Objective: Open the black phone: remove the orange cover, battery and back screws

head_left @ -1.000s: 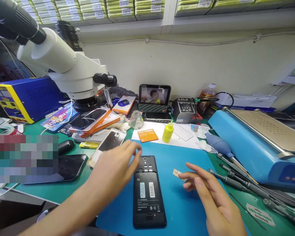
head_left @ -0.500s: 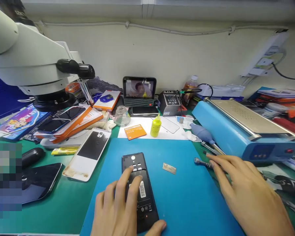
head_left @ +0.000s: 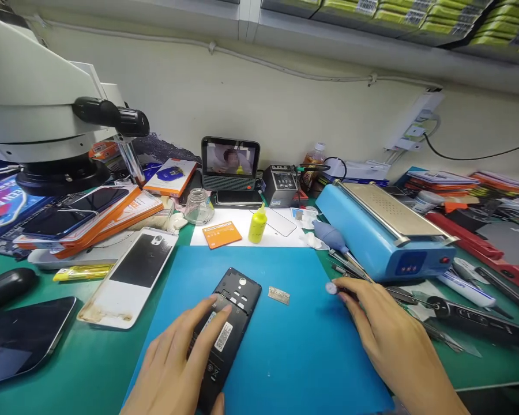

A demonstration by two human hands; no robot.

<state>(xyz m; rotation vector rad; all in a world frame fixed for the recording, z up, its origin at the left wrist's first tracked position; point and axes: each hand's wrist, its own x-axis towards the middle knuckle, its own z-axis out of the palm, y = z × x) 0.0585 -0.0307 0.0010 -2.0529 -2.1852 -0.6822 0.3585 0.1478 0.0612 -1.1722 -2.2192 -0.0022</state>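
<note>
A black phone [head_left: 249,292] with its back cover off lies tilted on the blue mat [head_left: 281,357]. My left hand [head_left: 168,363] holds it, fingers across its back and the thumb at its lower right edge. Over the mat's right side, my right hand [head_left: 384,331] pinches a small precision screwdriver [head_left: 331,288]. Only its round end cap shows clearly; the fingers hide most of the shaft. Between the two hands lies a small metal plate [head_left: 279,295], flat on the mat.
Behind the mat stand a yellow dropper bottle [head_left: 257,225], an orange battery [head_left: 222,234] and a glass jar [head_left: 199,206]. At right is a blue heating plate machine [head_left: 384,236] with tools beside it. A white phone [head_left: 132,276] and a microscope [head_left: 47,104] occupy the left.
The phone has turned clockwise under my left hand. My right hand has lifted the screwdriver from the mat's right edge and turned its end cap towards me. The view has shifted right.
</note>
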